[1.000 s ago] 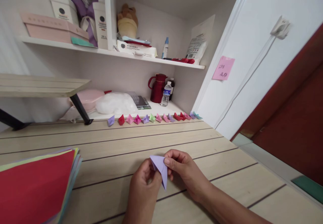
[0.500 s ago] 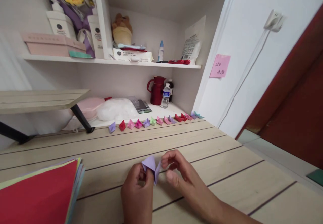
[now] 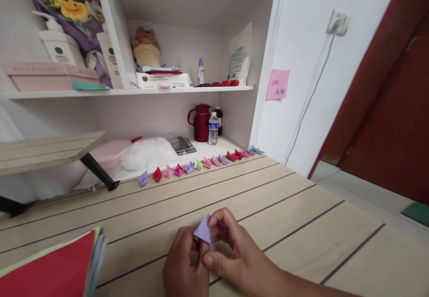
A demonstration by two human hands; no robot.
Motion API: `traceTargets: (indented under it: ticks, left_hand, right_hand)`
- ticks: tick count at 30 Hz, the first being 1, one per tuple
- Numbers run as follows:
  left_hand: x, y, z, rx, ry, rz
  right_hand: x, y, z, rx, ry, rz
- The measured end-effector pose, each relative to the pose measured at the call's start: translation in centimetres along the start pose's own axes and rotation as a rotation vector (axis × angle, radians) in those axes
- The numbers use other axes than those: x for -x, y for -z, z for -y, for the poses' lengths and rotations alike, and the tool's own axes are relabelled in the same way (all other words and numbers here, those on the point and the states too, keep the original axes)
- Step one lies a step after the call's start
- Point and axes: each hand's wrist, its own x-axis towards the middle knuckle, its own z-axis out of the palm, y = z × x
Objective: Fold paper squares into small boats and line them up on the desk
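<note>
A small piece of folded purple paper (image 3: 203, 231) stands point-up between my hands, low in the middle of the view. My left hand (image 3: 186, 263) pinches its lower part between thumb and fingers. From the right, my right hand (image 3: 234, 252) closes on the paper's right edge, its index fingertip at the upper corner and its thumb lower, beside my left fingers. The lower folds are hidden behind the fingers. Farther back, a row of small folded paper boats (image 3: 178, 170) in purple, red, pink, green and blue lines the table's back edge.
A stack of coloured paper (image 3: 50, 265), red on top, lies at the left of the wooden table (image 3: 301, 234). Behind stand a raised wooden stand (image 3: 50, 149), a dark red jug (image 3: 201, 125), a water bottle (image 3: 213, 129) and a white shelf (image 3: 187, 90) with several items.
My right hand has moved left onto the purple paper, and its fingers have closed in. The paper's flap that stood out to the right is now against the rest. The view has shifted slightly.
</note>
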Motion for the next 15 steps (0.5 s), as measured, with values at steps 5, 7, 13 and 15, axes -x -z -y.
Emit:
traceTargets:
  ticks: [5, 7, 13, 15]
  left_hand:
    - [0.0, -0.2, 0.7, -0.015, -0.102, 0.088]
    - [0.1, -0.3, 1.0, -0.040, -0.133, 0.089]
    - [0.5, -0.7, 1.8, -0.121, -0.286, 0.023]
    - [0.4, -0.8, 1.8, -0.135, -0.295, 0.004]
  right_hand:
    - [0.3, -0.2, 0.0, 0.117, -0.029, -0.096]
    - [0.3, -0.2, -0.1, 0.145, -0.022, -0.123]
    - [0.1, 0.1, -0.2, 0.164, -0.013, -0.130]
    - [0.0, 0.2, -0.2, 0.177, -0.007, -0.138]
